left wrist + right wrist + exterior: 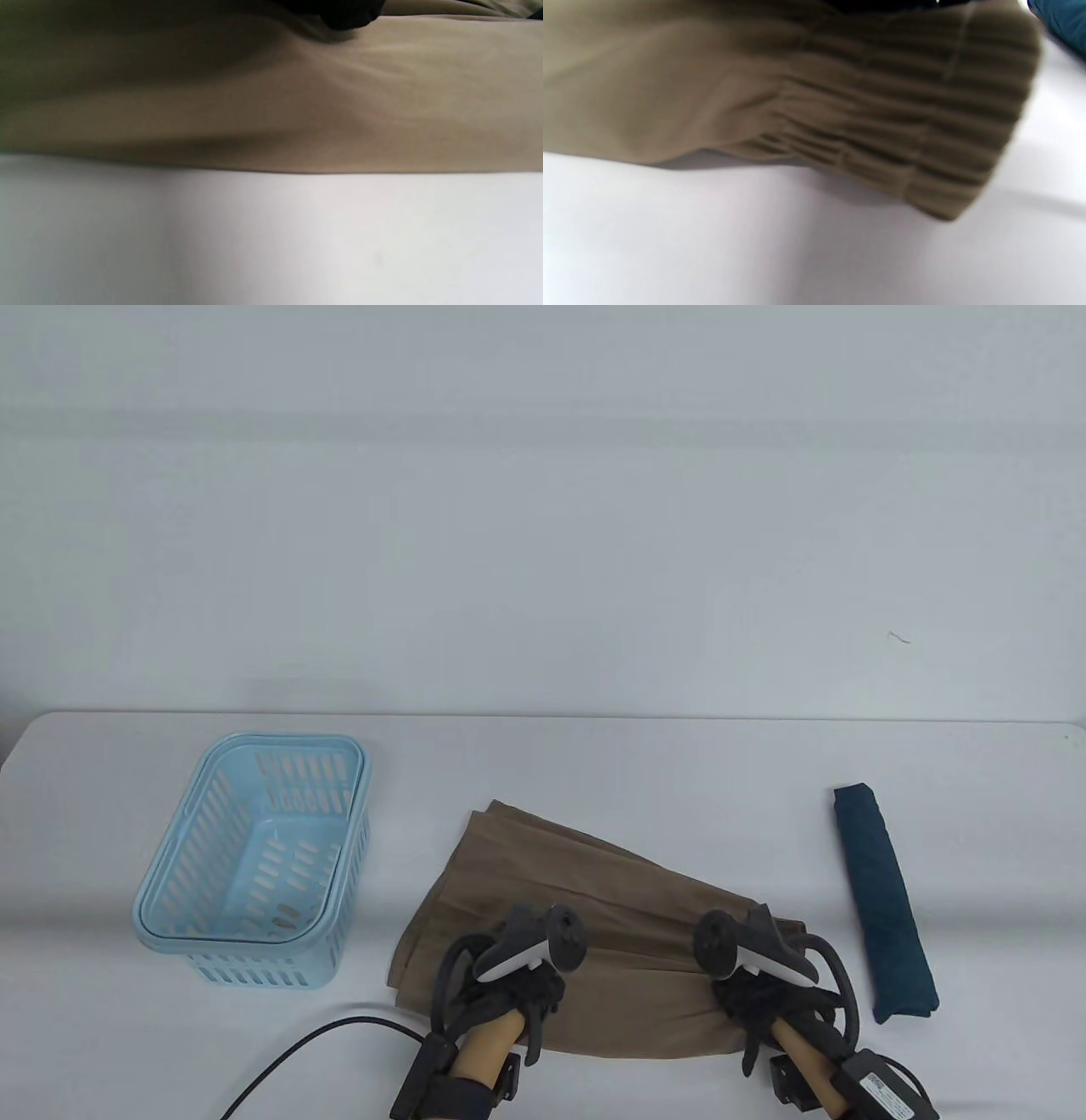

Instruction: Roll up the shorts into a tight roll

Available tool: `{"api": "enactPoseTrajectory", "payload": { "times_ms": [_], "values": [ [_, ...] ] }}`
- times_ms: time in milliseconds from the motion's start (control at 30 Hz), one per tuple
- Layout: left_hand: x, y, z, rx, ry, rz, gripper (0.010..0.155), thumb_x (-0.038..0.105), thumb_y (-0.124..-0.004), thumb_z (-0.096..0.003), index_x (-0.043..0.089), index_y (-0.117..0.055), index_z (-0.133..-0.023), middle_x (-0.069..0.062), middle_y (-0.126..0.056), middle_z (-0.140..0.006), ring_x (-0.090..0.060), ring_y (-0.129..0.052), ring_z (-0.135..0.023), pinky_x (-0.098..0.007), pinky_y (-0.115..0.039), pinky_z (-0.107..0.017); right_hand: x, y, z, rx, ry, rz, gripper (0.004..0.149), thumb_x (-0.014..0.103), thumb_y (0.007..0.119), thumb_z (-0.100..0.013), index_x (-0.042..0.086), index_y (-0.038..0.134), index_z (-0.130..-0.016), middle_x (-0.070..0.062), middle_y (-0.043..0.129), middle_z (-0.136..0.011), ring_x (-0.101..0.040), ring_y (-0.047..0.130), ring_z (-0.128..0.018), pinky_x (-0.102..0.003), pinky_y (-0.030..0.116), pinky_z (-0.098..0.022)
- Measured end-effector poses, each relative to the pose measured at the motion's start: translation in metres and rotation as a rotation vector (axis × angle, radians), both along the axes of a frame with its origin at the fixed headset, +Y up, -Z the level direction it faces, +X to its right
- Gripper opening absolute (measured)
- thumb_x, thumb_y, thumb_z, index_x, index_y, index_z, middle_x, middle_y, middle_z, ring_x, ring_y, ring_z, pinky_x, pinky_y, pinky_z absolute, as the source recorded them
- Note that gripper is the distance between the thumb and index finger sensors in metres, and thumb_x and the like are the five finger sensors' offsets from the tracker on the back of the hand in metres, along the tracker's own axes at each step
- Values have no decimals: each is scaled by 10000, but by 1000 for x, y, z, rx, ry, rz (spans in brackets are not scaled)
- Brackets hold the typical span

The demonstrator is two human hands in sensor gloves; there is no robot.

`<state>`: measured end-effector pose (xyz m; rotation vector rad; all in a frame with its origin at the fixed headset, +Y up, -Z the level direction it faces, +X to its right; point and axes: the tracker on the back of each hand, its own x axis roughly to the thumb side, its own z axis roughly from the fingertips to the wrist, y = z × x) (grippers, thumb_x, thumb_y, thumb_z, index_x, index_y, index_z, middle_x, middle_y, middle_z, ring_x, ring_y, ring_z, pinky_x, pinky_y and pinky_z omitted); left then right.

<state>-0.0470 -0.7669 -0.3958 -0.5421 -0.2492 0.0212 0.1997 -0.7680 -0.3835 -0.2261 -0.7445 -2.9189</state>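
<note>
From above, the flat tan fabric shorts (585, 916) lie spread on the white table (594, 755), towards its near edge, between a light blue slotted plastic basket (254, 857) on the left and a folded dark teal cloth (882, 899) on the right. The left hand (509, 984) in its dark sensor glove sits on the near left part of the shorts, wrist low, forearm coming up from the bottom edge, the white-and-black tracker riding on its back. The right hand (764, 993) sits on the near right part, by the gathered waistband end, in much the same posture. The trackers cover the fingers of both hands, so from here I cannot tell how far they are curled or whether they have fabric pinched. A black cable (314, 1052) trails across the table beside the left forearm.

In the left wrist view, the shorts (271, 97) fill the upper half, their near edge lying flat on the table (271, 237). A dark gloved fingertip (343, 15) presses down on the cloth at the top edge.

In the right wrist view, the ribbed elastic waistband (903, 110) of the shorts is raised a little off the table (755, 237), casting a shadow beneath. The glove shows only as a dark sliver at the top, so the grip stays unclear. A corner of the teal cloth (1060, 19) shows top right.
</note>
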Motion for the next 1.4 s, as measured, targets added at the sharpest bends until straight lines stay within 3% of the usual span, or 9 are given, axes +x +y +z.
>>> {"api": "enactPoseTrajectory", "payload": {
  "times_ms": [433,733,1400],
  "values": [
    [8,1,-37,-29,47,-69,520,390,-597,-569,140,-542,-1022,-151,-445,-1145,-480,-489,-1069,-733,-318,-695,-13,6,9,-110,58,-50,558,305,603,-564,64,509,-1058,-255,547,-1044,-449,602,-930,-577,570,-675],
    [16,-5,-60,-41,30,-164,633,427,-676,-528,129,-424,-1025,-166,-327,-1154,-474,-390,-1086,-753,-250,-684,-25,6,14,-181,71,-184,539,307,598,-566,51,544,-1037,-268,589,-968,-419,688,-824,-527,637,-622],
    [49,-9,-117,32,-37,-380,612,302,-657,-503,213,-345,-1021,-142,-240,-1177,-438,-285,-1124,-746,-193,-699,-48,-5,20,-235,63,-441,546,303,594,-567,36,515,-1036,-270,587,-895,-350,742,-715,-467,672,-567]
  ]
}}
